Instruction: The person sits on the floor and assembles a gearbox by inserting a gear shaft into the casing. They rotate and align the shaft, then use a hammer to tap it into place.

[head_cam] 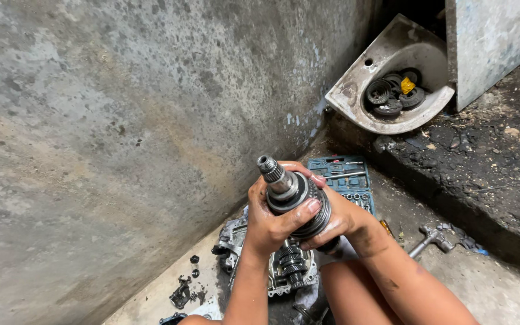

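A: We hold the gear shaft [293, 195] up in both hands, splined end tilted up and away from us. Our left hand [267, 225] is clamped round the near side of the gear stack, thumb laid across the top ring.

B: And our right hand [338, 216] closes on the far side, fingertips hooked over the rim. We judge that two opposed grips keep an oily, heavy part from slipping or turning.

A: Right below the grip sits the open gearbox case [284, 271] on the floor, a second gear cluster standing in it.

B: Beyond the grip lies the blue socket set [347, 180], open. Farther off, an old basin [392, 78] holds dark rings and bearings.

A: A metal tool [431, 238] lies on the floor to the right of the grip; small loose parts [185, 289] lie to the left.
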`<state>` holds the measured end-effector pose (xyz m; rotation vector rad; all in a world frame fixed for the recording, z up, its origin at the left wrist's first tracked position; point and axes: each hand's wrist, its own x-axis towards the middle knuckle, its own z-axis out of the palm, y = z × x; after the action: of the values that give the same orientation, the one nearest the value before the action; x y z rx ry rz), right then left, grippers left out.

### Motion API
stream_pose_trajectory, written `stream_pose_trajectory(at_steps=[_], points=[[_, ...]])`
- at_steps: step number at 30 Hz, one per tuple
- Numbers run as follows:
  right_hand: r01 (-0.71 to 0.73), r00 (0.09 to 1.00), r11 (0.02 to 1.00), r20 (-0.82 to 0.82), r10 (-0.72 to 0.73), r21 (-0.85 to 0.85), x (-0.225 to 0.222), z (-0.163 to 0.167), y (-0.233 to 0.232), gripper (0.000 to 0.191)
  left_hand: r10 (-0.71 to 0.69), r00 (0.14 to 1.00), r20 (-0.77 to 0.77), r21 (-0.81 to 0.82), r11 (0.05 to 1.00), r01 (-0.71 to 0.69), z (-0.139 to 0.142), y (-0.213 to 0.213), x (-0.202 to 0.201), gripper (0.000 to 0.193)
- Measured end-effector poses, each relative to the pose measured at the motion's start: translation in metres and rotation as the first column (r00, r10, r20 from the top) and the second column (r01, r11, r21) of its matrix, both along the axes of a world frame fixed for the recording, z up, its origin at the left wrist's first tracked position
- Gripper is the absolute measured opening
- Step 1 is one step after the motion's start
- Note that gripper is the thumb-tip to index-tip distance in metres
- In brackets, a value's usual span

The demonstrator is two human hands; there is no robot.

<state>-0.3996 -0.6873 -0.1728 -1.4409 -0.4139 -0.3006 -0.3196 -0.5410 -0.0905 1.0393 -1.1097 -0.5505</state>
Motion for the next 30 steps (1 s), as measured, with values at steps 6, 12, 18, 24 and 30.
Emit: stream_pose_trajectory(at_steps=[6,12,18,24,30], points=[[0.134,0.991,0.988,0.025,-0.133,-0.071,-0.002,0.006,0.000,0.090,-0.019,0.996,0.090,0.033,0.999,0.017,0.005,0.001,0.008,0.054],[0.201,0.977,0.979,-0.067,-0.203,-0.034,-0.011,-0.004,-0.003,0.088,-0.128,0.991,0.046,0.050,0.991,0.126,-0.020,0.002,0.018,0.088],[0.264,0.964,0.960,0.007,-0.265,-0.094,-0.019,-0.004,-0.005,0.088,-0.335,0.926,-0.177,0.083,0.932,0.353,-0.082,0.027,0.032,0.112],[0.269,0.960,0.955,-0.048,-0.276,-0.123,-0.027,0.016,0.003,0.079,-0.055,0.987,0.150,0.455,0.890,-0.020,-0.099,0.027,0.014,0.082],[0.266,0.963,0.959,-0.007,-0.268,-0.093,-0.027,0.045,0.017,0.081,0.166,0.925,0.343,0.272,0.925,-0.267,-0.074,0.013,-0.014,0.054]])
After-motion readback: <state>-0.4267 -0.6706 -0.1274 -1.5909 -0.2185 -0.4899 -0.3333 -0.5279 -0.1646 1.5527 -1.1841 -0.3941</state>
